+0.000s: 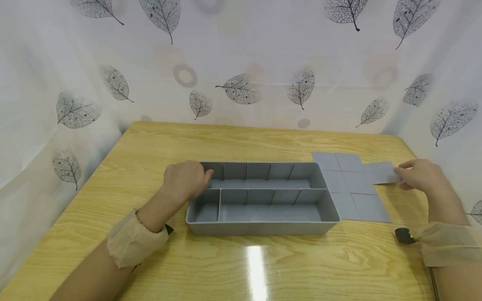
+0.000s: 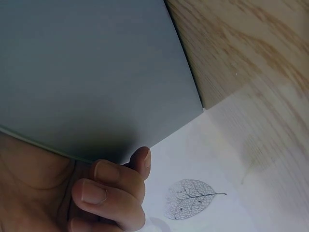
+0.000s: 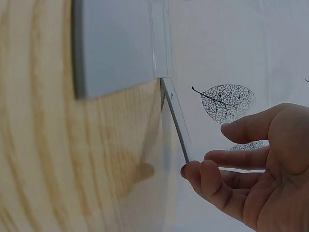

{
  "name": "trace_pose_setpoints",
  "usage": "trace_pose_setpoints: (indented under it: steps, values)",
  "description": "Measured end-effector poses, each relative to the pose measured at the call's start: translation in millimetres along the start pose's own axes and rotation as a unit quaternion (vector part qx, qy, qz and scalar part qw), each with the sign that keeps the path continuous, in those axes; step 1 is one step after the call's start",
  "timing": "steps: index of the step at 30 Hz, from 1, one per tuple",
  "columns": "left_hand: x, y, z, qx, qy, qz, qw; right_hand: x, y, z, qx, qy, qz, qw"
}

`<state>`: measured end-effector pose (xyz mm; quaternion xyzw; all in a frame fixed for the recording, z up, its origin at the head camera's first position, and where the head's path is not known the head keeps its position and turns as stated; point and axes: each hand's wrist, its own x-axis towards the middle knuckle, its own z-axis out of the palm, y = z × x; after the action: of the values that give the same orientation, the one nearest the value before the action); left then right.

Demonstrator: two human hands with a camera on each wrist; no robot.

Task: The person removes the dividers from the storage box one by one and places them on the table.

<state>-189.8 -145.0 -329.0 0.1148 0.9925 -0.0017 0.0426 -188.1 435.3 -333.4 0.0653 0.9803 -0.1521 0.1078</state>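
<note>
A grey plastic box (image 1: 263,228) with a lengthwise wall and a crosswise divider stands on the table. My left hand (image 1: 186,179) grips its back left corner, thumb over the rim and fingers curled outside; in the left wrist view those fingers (image 2: 108,183) lie against the wall (image 2: 96,72). On the right, my right hand (image 1: 421,175) holds the right edge of a thin grey plate (image 1: 380,172). In the right wrist view the plate (image 3: 175,121) slants up from the table to the fingertips (image 3: 193,171), the thumb apart above it.
Several flat grey plates (image 1: 342,184) lie in rows right of the box, close to its wall. The wooden table (image 1: 226,267) ends at a leaf-print curtain (image 1: 244,50) at the back and sides. A black wrist camera (image 1: 403,235) with a cable hangs by the right sleeve.
</note>
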Motion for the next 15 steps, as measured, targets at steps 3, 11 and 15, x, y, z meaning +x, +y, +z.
trace_pose_setpoints:
  steps: [3,11,15]
  values:
    - [-0.6,0.0,0.1,0.001,-0.006,-0.001,1.0000,0,-2,0,0.000,-0.009,-0.003,1.000]
    - [-0.5,0.6,-1.2,0.001,-0.005,-0.004,1.0000,-6,-27,-5,0.013,0.001,-0.029,0.999]
    - [0.3,0.8,-1.9,0.001,-0.008,-0.003,1.0000,-16,-56,-9,0.002,0.035,-0.061,0.998]
